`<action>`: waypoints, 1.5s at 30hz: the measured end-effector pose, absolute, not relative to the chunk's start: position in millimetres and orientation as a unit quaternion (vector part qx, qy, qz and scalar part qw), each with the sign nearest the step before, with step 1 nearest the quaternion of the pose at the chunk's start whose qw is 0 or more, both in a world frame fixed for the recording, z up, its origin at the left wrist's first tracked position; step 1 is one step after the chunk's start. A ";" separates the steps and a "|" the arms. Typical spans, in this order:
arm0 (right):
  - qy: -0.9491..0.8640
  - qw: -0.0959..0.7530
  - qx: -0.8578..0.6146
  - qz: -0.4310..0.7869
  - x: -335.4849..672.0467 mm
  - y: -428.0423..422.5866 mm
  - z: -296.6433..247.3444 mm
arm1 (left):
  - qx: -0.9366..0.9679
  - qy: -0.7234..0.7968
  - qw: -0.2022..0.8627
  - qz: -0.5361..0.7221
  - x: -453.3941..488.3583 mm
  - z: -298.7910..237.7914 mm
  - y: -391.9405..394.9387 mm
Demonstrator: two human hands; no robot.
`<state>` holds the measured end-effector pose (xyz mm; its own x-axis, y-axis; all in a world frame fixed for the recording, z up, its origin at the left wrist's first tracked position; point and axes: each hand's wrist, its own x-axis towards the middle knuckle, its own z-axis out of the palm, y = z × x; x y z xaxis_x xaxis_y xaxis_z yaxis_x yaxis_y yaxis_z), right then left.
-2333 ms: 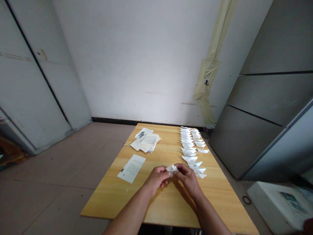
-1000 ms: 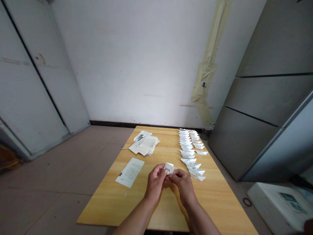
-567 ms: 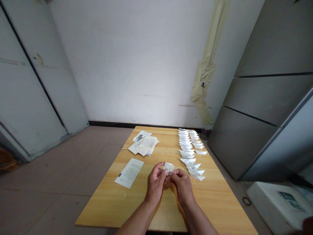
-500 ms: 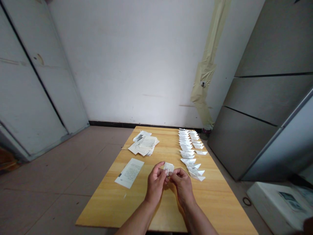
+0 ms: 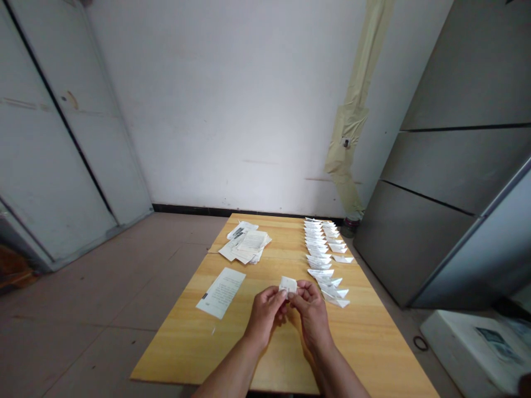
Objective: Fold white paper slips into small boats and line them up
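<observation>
Folded white paper (image 5: 287,285) up top now, long side running crosswise, pinched tight between the left hand (image 5: 263,318) and right hand (image 5: 312,312), just left of the row of paper boats (image 5: 319,258).

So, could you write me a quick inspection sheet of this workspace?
Surface: pale wooden table, papers lying on it.
Job's things: folded paper held up above the table; two rows of paper boats to its right.
Clutter: paper pile and printed sheet, both left of the hands.
Hands: left hand and right hand both pinching the folded paper.
Cables: nothing seen.
Surroundings: white wall, tiled floor, grey cabinet, white box.
</observation>
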<state>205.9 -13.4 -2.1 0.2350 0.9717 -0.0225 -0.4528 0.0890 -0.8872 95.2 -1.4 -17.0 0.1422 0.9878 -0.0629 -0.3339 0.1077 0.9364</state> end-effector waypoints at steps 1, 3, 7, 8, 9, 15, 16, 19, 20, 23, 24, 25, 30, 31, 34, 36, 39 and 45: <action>-0.314 0.669 -0.416 0.529 206.8 -13.3 -2.5 | 0.419 0.398 0.628 0.521 94.7 -18.7 -0.9; -0.312 0.673 -0.416 0.526 208.2 -13.5 -2.8 | 0.426 0.405 0.618 0.522 94.1 -21.3 0.0; -0.317 0.659 -0.403 0.551 208.2 -15.5 -2.5 | 0.431 0.413 0.609 0.521 93.7 -21.8 -0.2; -0.323 0.649 -0.395 0.564 207.7 -16.1 -2.8 | 0.429 0.413 0.611 0.521 93.7 -21.3 -0.5; -0.331 0.637 -0.384 0.580 207.2 -16.6 -3.6 | 0.426 0.413 0.613 0.522 93.7 -20.9 -0.9; -0.353 0.587 -0.394 0.613 210.1 -15.8 -16.1 | 0.437 0.405 0.608 0.525 93.3 -23.5 0.4; -0.348 0.589 -0.405 0.607 211.1 -15.3 -17.8 | 0.439 0.403 0.607 0.525 93.2 -24.9 1.1; -0.332 0.596 -0.424 0.596 212.1 -14.4 -20.3 | 0.439 0.383 0.618 0.528 93.1 -28.6 2.5; -0.328 0.597 -0.421 0.599 211.3 -14.4 -20.4 | 0.435 0.374 0.624 0.530 93.3 -29.1 2.5; -0.320 0.591 -0.392 0.628 207.2 -15.2 -20.1 | 0.427 0.363 0.628 0.540 94.4 -27.2 1.5; -0.320 0.586 -0.385 0.637 206.1 -15.6 -19.8 | 0.432 0.366 0.620 0.543 94.5 -25.4 1.2; -0.322 0.581 -0.382 0.643 206.0 -16.0 -19.2 | 0.446 0.375 0.601 0.547 94.4 -23.3 0.9; -0.389 0.605 -0.445 0.534 225.5 -18.3 -10.4 | 0.593 0.448 0.377 0.553 89.3 -11.7 1.3; -0.436 0.612 -0.469 0.463 232.2 -18.7 -7.6 | 0.625 0.453 0.336 0.540 88.1 -10.2 1.5; -0.583 0.598 -0.484 0.262 248.6 -18.4 0.1 | 0.694 0.442 0.254 0.509 86.2 -8.9 1.5; -0.657 0.567 -0.459 0.190 253.2 -16.8 3.1 | 0.716 0.431 0.218 0.504 86.6 -10.2 1.4; -0.734 0.506 -0.434 0.128 252.9 -13.0 5.2 | 0.737 0.411 0.188 0.502 87.4 -13.2 1.5; -0.788 0.438 -0.419 0.110 250.8 -8.8 11.2 | 0.760 0.393 0.172 0.488 84.5 -15.8 1.8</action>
